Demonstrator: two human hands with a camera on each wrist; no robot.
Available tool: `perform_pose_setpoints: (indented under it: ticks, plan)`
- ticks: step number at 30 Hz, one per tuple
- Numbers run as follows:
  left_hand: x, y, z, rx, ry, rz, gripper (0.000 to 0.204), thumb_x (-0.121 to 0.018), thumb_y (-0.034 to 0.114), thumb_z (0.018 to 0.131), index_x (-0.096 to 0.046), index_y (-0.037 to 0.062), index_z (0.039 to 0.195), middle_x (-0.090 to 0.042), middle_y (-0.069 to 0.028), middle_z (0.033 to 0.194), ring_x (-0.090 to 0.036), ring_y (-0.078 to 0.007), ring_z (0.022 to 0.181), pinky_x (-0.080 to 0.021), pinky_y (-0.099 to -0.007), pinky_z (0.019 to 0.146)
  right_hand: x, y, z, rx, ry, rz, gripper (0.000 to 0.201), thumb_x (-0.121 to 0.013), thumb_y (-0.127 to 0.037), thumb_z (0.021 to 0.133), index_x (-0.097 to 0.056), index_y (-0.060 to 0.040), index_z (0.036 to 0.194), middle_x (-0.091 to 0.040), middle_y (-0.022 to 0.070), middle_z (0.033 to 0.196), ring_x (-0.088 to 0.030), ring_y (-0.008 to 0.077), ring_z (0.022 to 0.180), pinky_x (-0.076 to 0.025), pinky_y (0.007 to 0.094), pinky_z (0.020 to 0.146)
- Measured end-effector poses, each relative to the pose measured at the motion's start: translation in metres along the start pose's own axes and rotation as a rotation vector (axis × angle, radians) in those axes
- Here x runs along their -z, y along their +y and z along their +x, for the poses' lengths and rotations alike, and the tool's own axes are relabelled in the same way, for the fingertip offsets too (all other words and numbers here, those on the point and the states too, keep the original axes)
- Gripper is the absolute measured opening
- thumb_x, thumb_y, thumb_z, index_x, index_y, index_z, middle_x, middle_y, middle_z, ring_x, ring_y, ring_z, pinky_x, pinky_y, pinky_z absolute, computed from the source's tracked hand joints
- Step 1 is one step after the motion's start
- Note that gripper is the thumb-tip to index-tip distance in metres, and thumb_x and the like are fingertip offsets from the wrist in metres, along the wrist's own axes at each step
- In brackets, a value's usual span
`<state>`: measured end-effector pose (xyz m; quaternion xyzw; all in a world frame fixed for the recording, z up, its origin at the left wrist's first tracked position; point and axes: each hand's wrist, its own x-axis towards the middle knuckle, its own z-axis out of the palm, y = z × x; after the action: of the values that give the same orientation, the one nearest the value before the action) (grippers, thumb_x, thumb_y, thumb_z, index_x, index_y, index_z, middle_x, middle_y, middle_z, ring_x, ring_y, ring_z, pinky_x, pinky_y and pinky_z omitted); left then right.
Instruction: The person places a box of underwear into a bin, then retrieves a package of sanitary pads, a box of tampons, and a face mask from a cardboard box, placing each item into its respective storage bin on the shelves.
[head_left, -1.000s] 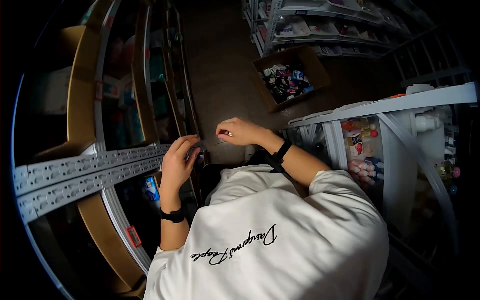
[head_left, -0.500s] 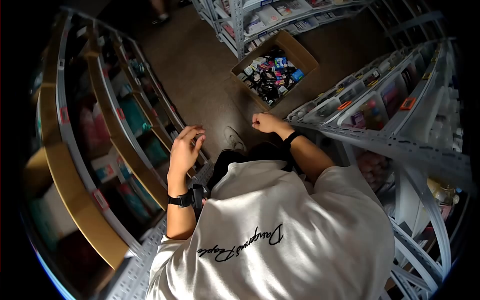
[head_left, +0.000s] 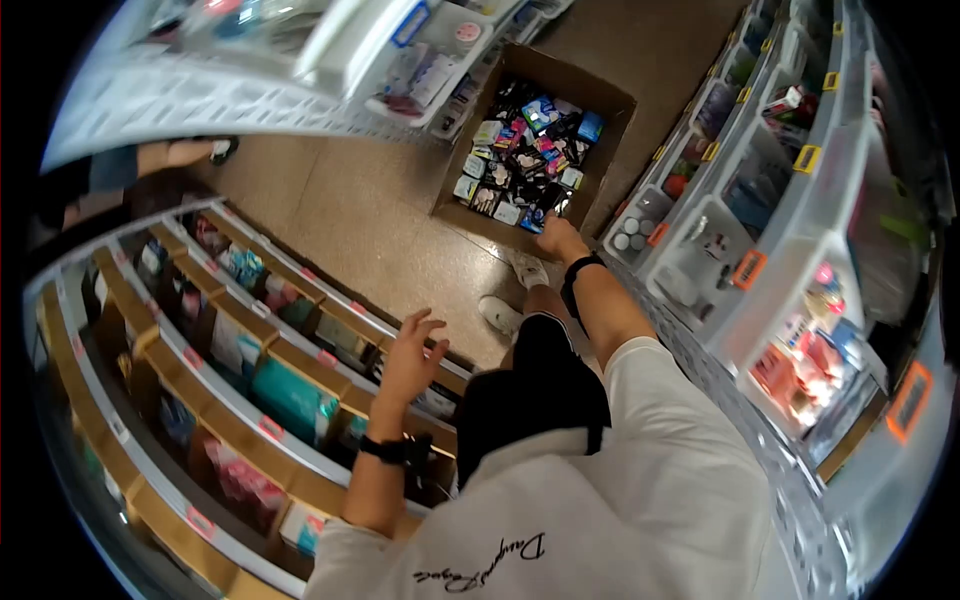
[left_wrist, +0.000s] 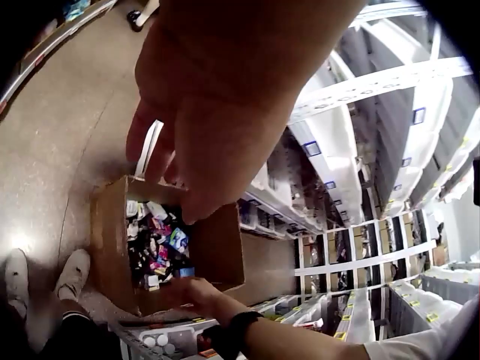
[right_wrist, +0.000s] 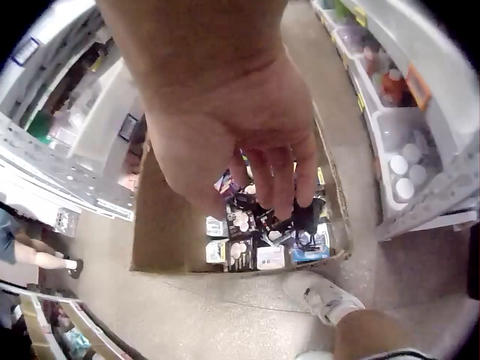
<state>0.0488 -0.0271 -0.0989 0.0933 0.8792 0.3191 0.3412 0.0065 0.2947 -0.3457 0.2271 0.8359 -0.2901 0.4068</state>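
Note:
A brown cardboard box on the floor is filled with small printed packets, many of them black, others white, blue or pink. My right hand reaches over the box's near side. In the right wrist view its fingers hang down above the packets, slightly bent and spread, close to a black item. My left hand is in the air beside the left shelving, its fingers loosely bent and nothing in them. The left wrist view shows it large in front of the box.
Shelving with cardboard dividers and packaged goods lines the left. Clear plastic bins with orange and yellow tags line the right. Another bin shelf stands at upper left. Another person's leg shows beyond it. My shoes are near the box.
My view has turned and come closer to the box. My right hand has gone from in front of my body to the box's near edge. The left hand stays raised with loose fingers.

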Motion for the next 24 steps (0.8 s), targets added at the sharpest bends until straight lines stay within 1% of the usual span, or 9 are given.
perform_pose_setpoints:
  ticks: [4, 6, 8, 9, 13, 15, 16, 21, 24]
  plan:
    - [-0.027, 0.002, 0.07, 0.18, -0.087, -0.252, 0.03, -0.069, 0.007, 0.086, -0.064, 0.0032, 0.115, -0.055, -0.0206, 0.134, -0.058, -0.0374, 0.118, -0.053, -0.036, 0.087, -0.022, 0.008, 0.104, -0.037, 0.008, -0.07, 0.066, -0.063, -0.019, 0.085, -0.036, -0.0034, 0.143, -0.053, 0.0261, 0.136, -0.06, 0.0395, 0.117, -0.053, 0.0477, 0.093]
    - [-0.053, -0.024, 0.093, 0.073, -0.089, -0.165, 0.029, -0.069, 0.004, 0.085, -0.064, 0.0034, 0.114, -0.057, -0.0205, 0.131, -0.059, -0.0349, 0.117, -0.053, -0.0355, 0.087, -0.017, -0.002, 0.145, -0.056, -0.006, -0.146, 0.062, -0.062, -0.015, 0.086, -0.037, -0.0042, 0.142, -0.044, 0.0256, 0.143, -0.061, 0.0392, 0.115, -0.056, 0.048, 0.087]
    - [-0.073, -0.046, 0.107, -0.048, -0.098, -0.137, 0.03, -0.069, 0.001, 0.084, -0.064, 0.0044, 0.114, -0.059, -0.0198, 0.129, -0.061, -0.0322, 0.116, -0.054, -0.0337, 0.085, -0.026, -0.001, 0.193, -0.054, 0.021, -0.162, 0.063, -0.065, -0.02, 0.085, -0.038, -0.0028, 0.139, -0.048, 0.0238, 0.138, -0.062, 0.0409, 0.113, -0.055, 0.0486, 0.088]
    - [-0.075, -0.04, 0.115, 0.146, -0.175, -0.251, 0.031, -0.068, -0.002, 0.084, -0.064, 0.0045, 0.114, -0.06, -0.0184, 0.13, -0.062, -0.0297, 0.115, -0.054, -0.0319, 0.083, -0.032, 0.0, 0.213, -0.034, 0.058, -0.191, 0.064, -0.068, -0.024, 0.084, -0.038, -0.0014, 0.135, -0.052, 0.022, 0.133, -0.063, 0.0425, 0.111, -0.054, 0.0492, 0.089]
    - [-0.101, -0.079, 0.134, 0.141, -0.171, -0.253, 0.031, -0.067, -0.003, 0.085, -0.062, 0.004, 0.115, -0.06, -0.0135, 0.132, -0.063, -0.0243, 0.112, -0.054, -0.0302, 0.081, -0.069, 0.013, 0.293, 0.032, 0.197, -0.35, 0.038, -0.059, -0.019, 0.091, -0.057, -0.0041, 0.125, -0.055, 0.0179, 0.131, -0.066, 0.034, 0.107, -0.057, 0.0418, 0.082]
    - [-0.108, -0.089, 0.138, 0.226, -0.188, -0.281, 0.029, -0.068, -0.001, 0.085, -0.063, 0.003, 0.113, -0.061, -0.0155, 0.129, -0.063, -0.0279, 0.111, -0.053, -0.0323, 0.082, -0.087, 0.02, 0.31, 0.036, 0.284, -0.409, 0.03, -0.052, -0.017, 0.094, -0.063, -0.0038, 0.119, -0.058, 0.0139, 0.126, -0.066, 0.0321, 0.104, -0.056, 0.0425, 0.078]
    - [-0.109, -0.092, 0.143, 0.295, -0.171, -0.298, 0.027, -0.069, 0.0, 0.085, -0.063, 0.002, 0.111, -0.061, -0.0174, 0.125, -0.063, -0.0315, 0.109, -0.052, -0.0344, 0.084, -0.099, 0.019, 0.32, -0.006, 0.323, -0.453, 0.029, -0.052, -0.018, 0.095, -0.067, -0.0067, 0.117, -0.059, 0.0118, 0.123, -0.064, 0.0314, 0.105, -0.053, 0.0495, 0.077]
    - [-0.11, -0.108, 0.129, 0.427, -0.211, -0.318, 0.026, -0.068, 0.001, 0.087, -0.062, 0.0022, 0.112, -0.061, -0.015, 0.125, -0.061, -0.0288, 0.111, -0.051, -0.0348, 0.083, -0.121, 0.023, 0.34, -0.014, 0.422, -0.484, 0.028, -0.06, -0.016, 0.092, -0.067, -0.0003, 0.113, -0.054, 0.0142, 0.116, -0.061, 0.0318, 0.099, -0.054, 0.0428, 0.079]
    - [-0.105, -0.109, 0.116, 0.349, -0.209, -0.284, 0.025, -0.066, -0.002, 0.088, -0.061, 0.0011, 0.111, -0.059, -0.0158, 0.129, -0.063, -0.0217, 0.105, -0.054, -0.03, 0.081, -0.11, 0.018, 0.324, 0.029, 0.439, -0.307, 0.023, -0.059, -0.018, 0.091, -0.071, -0.008, 0.109, -0.056, 0.011, 0.116, -0.059, 0.0318, 0.104, -0.052, 0.0444, 0.083]
